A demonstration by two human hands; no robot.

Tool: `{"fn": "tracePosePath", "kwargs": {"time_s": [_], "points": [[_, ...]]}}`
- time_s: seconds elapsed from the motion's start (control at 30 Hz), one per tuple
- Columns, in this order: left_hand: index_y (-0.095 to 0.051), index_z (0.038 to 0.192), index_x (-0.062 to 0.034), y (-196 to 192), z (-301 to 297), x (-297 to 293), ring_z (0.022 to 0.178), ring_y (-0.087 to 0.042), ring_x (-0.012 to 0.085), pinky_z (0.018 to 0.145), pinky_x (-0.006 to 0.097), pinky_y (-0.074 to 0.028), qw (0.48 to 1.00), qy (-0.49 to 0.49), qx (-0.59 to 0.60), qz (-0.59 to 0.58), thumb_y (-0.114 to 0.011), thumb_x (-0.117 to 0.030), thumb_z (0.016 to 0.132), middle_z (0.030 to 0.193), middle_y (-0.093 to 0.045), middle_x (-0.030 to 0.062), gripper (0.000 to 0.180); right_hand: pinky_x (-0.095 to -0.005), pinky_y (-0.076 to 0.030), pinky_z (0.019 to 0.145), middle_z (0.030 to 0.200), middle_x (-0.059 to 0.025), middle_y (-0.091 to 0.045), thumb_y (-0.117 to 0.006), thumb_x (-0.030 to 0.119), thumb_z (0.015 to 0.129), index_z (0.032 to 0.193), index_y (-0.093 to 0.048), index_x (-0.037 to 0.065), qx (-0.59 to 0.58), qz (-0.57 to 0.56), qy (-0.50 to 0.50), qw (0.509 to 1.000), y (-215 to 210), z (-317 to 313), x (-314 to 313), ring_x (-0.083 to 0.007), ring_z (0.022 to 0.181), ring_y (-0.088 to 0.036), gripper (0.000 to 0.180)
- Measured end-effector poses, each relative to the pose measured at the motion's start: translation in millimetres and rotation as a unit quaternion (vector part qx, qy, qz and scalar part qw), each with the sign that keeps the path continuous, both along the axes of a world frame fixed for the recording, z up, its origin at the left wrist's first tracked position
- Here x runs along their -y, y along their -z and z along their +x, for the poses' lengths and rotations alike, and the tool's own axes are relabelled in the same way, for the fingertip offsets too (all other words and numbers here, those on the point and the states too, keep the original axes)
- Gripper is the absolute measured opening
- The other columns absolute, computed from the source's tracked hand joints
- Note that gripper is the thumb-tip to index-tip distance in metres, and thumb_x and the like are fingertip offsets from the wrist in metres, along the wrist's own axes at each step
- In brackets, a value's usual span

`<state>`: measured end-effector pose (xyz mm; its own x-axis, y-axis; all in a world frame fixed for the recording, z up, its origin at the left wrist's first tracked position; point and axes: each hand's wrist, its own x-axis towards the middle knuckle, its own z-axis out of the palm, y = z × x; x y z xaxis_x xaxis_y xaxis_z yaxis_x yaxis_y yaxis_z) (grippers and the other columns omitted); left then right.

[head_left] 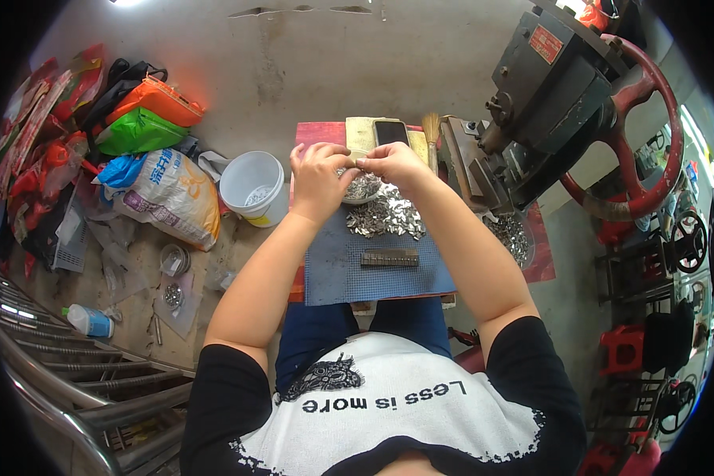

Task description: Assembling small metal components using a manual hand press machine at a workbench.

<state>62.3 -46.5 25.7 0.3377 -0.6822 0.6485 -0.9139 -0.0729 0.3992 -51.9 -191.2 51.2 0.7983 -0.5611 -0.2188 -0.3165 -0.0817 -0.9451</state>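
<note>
My left hand [322, 179] and my right hand [395, 164] meet over a pale round bowl [349, 196] holding small metal pieces. Both have their fingertips pinched close together, and whatever is between them is too small to make out. Just below the bowl, a loose heap of shiny small metal parts [389, 216] spreads over a blue textured mat [331, 266]. Nearer to me on that mat lies a grey metal block [389, 258] with a row of small sections along it.
A dark press [543, 87] with a red handwheel [665, 103] rises at the right, beside a tub of metal parts [509, 238]. Behind the bowl lie a phone [390, 131] and a brush [431, 131]. A white bucket [253, 190] and stuffed sacks [170, 198] stand left; metal railings [71, 373] run lower left.
</note>
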Motion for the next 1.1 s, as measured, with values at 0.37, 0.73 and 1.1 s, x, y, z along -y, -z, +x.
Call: {"fn": "tracePosePath", "kwargs": {"time_s": [0.37,0.73,1.1], "points": [[-0.069,0.087,-0.0109,-2.3,-18.1,-21.0,0.107,-0.059,0.0234,0.099,0.044,-0.037,1.000,-0.013,-0.007,-0.017,-0.081,-0.024,0.071,0.106,-0.067,0.0024,0.024,-0.0242,-0.045,0.061,0.079,-0.0011,-0.068,-0.075,0.020,0.088,0.094,-0.072,0.000,0.000,-0.022,-0.061,0.998,3.4,-20.3,-7.7,-0.0073,0.069,-0.057,0.021],[-0.074,0.091,-0.0076,44.5,-92.7,-91.9,0.101,-0.056,0.0282,0.089,0.041,-0.040,0.973,0.017,-0.188,0.131,-0.083,-0.028,0.073,0.098,-0.060,0.0085,0.029,-0.0301,-0.053,0.066,0.078,-0.0090,-0.073,-0.082,0.024,0.077,0.090,-0.078,0.004,-0.116,-0.150,-0.080,0.979,39.8,-82.2,-67.9,-0.0151,0.069,-0.067,0.024],[-0.066,0.090,-0.0072,47.6,-97.0,-89.1,0.098,-0.057,0.0277,0.087,0.041,-0.041,0.972,-0.005,-0.214,0.099,-0.085,-0.025,0.070,0.097,-0.060,0.0078,0.033,-0.0312,-0.055,0.070,0.080,-0.0123,-0.074,-0.084,0.027,0.073,0.090,-0.079,0.007,-0.146,-0.262,-0.082,0.950,40.8,-75.1,-79.0,-0.0199,0.072,-0.071,0.027]]}}
